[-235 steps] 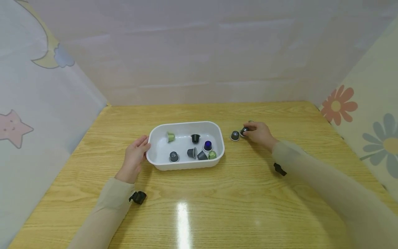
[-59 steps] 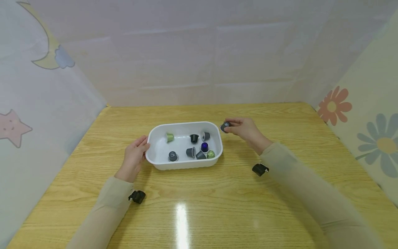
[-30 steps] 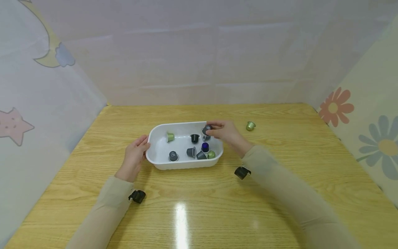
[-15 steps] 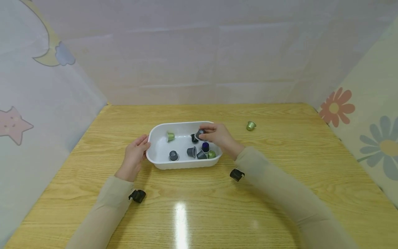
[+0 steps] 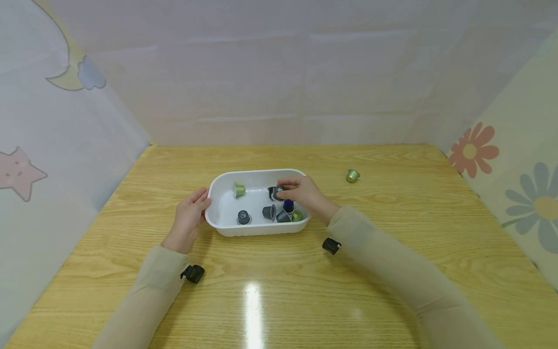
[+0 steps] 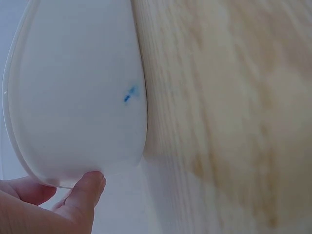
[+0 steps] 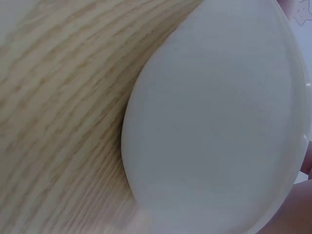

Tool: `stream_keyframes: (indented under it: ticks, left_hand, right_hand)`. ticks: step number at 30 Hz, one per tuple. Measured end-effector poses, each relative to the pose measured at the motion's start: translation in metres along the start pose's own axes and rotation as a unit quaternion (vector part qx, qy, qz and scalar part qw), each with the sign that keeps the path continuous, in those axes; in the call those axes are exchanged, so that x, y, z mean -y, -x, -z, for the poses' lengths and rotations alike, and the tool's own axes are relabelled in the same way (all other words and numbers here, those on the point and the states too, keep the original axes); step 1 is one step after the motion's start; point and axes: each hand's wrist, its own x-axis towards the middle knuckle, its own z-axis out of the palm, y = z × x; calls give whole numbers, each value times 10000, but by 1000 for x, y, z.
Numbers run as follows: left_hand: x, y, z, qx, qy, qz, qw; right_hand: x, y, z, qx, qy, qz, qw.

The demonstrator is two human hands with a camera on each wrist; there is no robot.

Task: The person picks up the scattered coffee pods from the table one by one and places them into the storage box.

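Note:
A white plastic bin [image 5: 255, 231] stands on the table with several coffee capsules in it. My left hand [image 5: 186, 220] grips its left end; in the left wrist view the thumb and fingers pinch the rim. Inside the bin's right half, my right hand [image 5: 307, 195] pinches a dark grey coffee capsule [image 5: 280, 192], low beside a black capsule [image 5: 271, 193]. Nearer the front lie a blue capsule [image 5: 288, 206], a green capsule [image 5: 297, 215] and grey ones. Another green capsule [image 5: 240, 190] lies at the back left. In the right wrist view the bin's wall [image 7: 209, 117] hides the held capsule.
One green capsule [image 5: 352, 176] lies on its side on the wooden table [image 5: 279, 291], right of the bin. Fabric walls [image 5: 283, 97] enclose the table at the back and both sides.
Two grey capsules have left the table on the right: one was set in the bin, the other my right hand carried left over the rim and lowered inside. My left hand has stayed put.

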Motion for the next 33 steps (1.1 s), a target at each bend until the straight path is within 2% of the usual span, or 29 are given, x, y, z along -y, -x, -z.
stream_keyframes:
  ticks: [3,10,17,23,33]
  left_hand:
    - [0,1,0,10,8,10,10000]
    - [-1,1,0,-33,-7,44,10000]
    - [0,1,2,-39,67,111,9999]
    - [0,2,4,-25,52,105,9999]
    - [1,2,3,-62,14,111,9999]
  right_hand:
    - [-1,1,1,37,-63,93,9999]
    - [-3,6,10,-178,-86,161,9997]
    - [-6,15,31,-405,-307,580,9970]
    - [-12,20,54,-544,-593,721,9942]
    - [-29,28,88,-1038,-149,849,9909]
